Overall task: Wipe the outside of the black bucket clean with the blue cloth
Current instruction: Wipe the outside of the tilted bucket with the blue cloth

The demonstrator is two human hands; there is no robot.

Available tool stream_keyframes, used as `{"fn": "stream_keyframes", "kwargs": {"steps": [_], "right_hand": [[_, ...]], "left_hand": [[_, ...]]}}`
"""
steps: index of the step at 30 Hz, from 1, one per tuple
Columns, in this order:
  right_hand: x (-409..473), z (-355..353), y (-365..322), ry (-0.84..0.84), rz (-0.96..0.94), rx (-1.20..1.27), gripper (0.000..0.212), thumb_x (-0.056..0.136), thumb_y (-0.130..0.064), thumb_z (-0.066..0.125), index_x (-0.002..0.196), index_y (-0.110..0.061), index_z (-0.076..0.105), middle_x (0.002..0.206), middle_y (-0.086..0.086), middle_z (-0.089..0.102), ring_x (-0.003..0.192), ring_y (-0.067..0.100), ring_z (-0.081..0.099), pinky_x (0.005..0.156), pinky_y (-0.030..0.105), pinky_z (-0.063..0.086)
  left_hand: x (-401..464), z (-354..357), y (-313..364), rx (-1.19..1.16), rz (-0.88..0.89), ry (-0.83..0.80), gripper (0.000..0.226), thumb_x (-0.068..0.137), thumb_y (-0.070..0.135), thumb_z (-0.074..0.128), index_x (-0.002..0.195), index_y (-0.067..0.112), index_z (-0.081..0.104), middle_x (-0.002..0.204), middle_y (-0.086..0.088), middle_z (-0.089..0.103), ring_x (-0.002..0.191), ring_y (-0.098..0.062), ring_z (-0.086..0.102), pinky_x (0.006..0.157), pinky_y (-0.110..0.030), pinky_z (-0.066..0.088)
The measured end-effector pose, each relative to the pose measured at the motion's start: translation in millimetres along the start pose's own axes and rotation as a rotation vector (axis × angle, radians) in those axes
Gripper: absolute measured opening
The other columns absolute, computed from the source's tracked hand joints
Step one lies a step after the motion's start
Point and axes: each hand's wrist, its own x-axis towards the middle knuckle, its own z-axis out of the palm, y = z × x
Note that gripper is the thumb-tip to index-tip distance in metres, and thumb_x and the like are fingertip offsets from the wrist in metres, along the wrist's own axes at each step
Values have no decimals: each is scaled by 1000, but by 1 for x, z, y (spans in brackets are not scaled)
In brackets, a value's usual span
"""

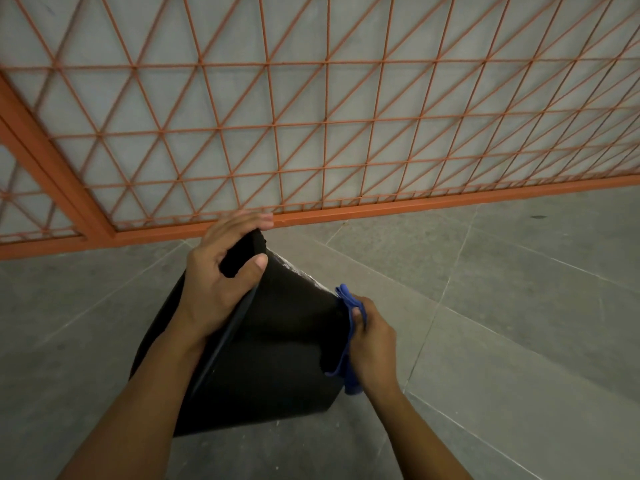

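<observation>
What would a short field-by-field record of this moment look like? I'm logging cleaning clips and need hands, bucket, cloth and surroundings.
setting: grey tiled floor beside an orange metal grille
bucket: black bucket, tipped over, rim end toward the grille
left hand: left hand grips the bucket's far edge, thumb on the outside
right hand: right hand presses the blue cloth against the bucket's right side
cloth state: bunched, partly hidden by the hand
residue: pale marks on the wall near the upper right edge
</observation>
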Motion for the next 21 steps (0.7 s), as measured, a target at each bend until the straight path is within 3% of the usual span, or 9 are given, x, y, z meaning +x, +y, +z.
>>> {"fn": "stream_keyframes", "kwargs": {"steps": [3,8,12,14,16,18,20,21], "right_hand": [[1,-4,1,15,76,-36,28,97,-14,36,118,-19,54,94,1,63,86,15,59,67,17,40],[-15,0,1,-22,-13,-18,33,96,-12,39,122,-26,53,102,-7,61,90,8,58,75,12,43],[5,-7,22,40,155,-45,27,96,-14,37,115,-16,57,101,9,66,92,24,61,74,26,41],[6,-9,39,58,274,13,25,96,-16,38,110,-11,58,106,13,65,96,27,60,82,33,44],[0,-8,48,61,441,201,24,96,-17,38,102,-10,60,104,15,64,93,28,59,91,43,46],[-5,-11,51,124,662,533,21,96,-14,37,99,-7,57,107,17,61,90,28,57,89,43,46],[-9,-20,61,160,840,809,24,96,-12,37,109,-1,54,114,22,56,84,29,55,80,41,46],[-12,-27,65,136,879,884,27,96,-13,36,111,4,52,114,23,56,78,28,55,73,38,49]], "left_hand": [[2,1,-1,23,10,-34,41,83,39,53,115,15,60,126,-3,60,127,-22,49,109,-52,34],[-2,-13,-4,-2,-28,-49,41,83,38,52,116,16,61,126,-7,61,128,-24,49,109,-57,32],[-3,-4,3,27,10,-51,41,81,36,53,115,14,62,126,-4,61,129,-23,48,110,-55,32],[-5,-1,4,51,33,-56,41,81,36,53,113,12,63,123,-3,62,128,-24,48,111,-51,32],[-8,-4,7,36,4,-27,35,82,36,52,107,16,65,117,7,66,124,-16,52,109,-35,35],[-12,-12,11,-20,-64,37,27,81,37,54,95,19,68,104,17,70,111,-5,59,100,-21,39],[-16,-18,12,-65,-118,75,25,79,36,57,90,17,68,101,14,71,105,-6,62,98,-23,43],[-18,-21,11,-57,-134,69,28,78,36,57,95,17,68,108,10,69,111,-8,60,103,-26,41]]}}
